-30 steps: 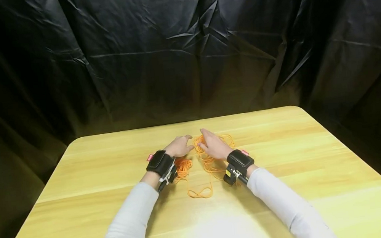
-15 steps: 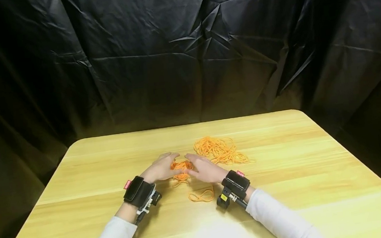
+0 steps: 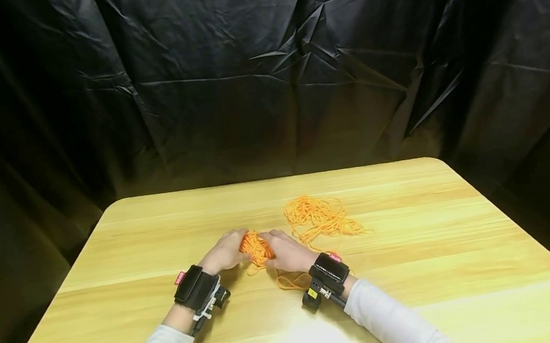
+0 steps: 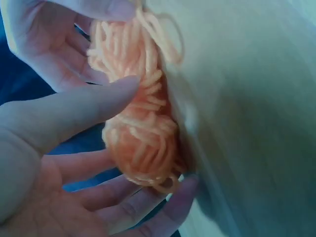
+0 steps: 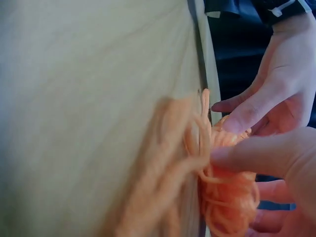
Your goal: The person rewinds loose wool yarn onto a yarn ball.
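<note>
An orange yarn bundle (image 3: 256,248) sits between both hands near the middle of the table. My left hand (image 3: 225,251) grips its left side; in the left wrist view the thumb lies across the front of the yarn (image 4: 143,150) and the fingers curve behind and under it. From the right, my right hand (image 3: 286,252) holds the other end, and its thumb presses on the yarn (image 5: 229,202) in the right wrist view. The bundle looks pinched in its middle, with a rounded lump at either end. A short loop hangs off its end by the left fingertips.
A loose tangle of orange yarn (image 3: 326,219) lies behind and to the right of the hands. A single strand loop (image 3: 289,284) rests on the wooden table (image 3: 451,248) beneath the right wrist. Black sheeting (image 3: 211,128) hangs behind the table.
Both hands have moved from beside the loose tangle down and left to the bundle. They closed in on it from either side and now hold it.
</note>
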Tool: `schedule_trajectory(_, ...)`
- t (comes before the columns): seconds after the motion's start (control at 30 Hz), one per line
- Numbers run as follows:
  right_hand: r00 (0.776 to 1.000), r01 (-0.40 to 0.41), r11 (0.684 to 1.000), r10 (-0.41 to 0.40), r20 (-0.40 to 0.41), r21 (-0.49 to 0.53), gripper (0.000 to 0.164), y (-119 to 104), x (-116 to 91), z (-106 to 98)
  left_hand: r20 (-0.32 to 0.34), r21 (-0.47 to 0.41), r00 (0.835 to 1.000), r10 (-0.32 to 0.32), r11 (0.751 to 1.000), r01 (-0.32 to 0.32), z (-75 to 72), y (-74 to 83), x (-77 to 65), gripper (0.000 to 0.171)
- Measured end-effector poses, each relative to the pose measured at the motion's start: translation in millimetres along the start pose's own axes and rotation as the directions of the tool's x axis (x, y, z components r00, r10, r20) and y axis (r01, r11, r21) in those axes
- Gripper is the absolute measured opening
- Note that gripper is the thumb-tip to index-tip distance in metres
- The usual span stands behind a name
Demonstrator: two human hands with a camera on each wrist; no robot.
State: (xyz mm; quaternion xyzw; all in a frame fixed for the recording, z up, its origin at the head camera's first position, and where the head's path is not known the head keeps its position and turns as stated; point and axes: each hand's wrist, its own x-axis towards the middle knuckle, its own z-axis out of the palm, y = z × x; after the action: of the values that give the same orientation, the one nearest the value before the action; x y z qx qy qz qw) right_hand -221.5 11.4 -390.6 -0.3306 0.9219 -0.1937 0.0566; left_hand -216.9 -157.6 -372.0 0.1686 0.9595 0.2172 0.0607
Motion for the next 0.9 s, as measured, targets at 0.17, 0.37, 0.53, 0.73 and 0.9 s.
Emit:
schedule_trajectory(0.17, 0.998, 0.056, 0.991, -0.051, -0.043, 0.122, 0.051, 9, 0, -1, -0.023, -0.052, 1.000, 0.017, 0.998, -0.018, 3.8, 1.0, 4.5, 0.047)
schedule_trajectory(0.37, 0.993, 0.059, 0.968, -0.033, -0.111, 0.243, 0.042, 20, -5, -18, -0.051, -0.196, 0.998, 0.042, 0.979, -0.052, 4.8, 0.5, 11.8, 0.029)
schedule_trajectory(0.53, 0.983, 0.082, 0.943, -0.023, -0.181, 0.324, 0.039, 28, -9, -32, -0.075, -0.283, 0.997, 0.006, 0.959, -0.027, 4.1, 4.9, 16.4, 0.026)
schedule_trajectory(0.73, 0.936, 0.073, 0.868, 0.111, -0.335, 0.491, 0.039, 41, -12, -39, -0.078, -0.454, 0.997, -0.005, 0.890, -0.031, 2.6, 16.9, 27.0, 0.037)
schedule_trajectory(0.9, 0.894, 0.136, 0.755, 0.185, -0.408, 0.642, 0.039, 47, -14, -42, -0.023, -0.718, 0.999, -0.040, 0.696, 0.012, 4.6, 25.9, 36.6, 0.057)
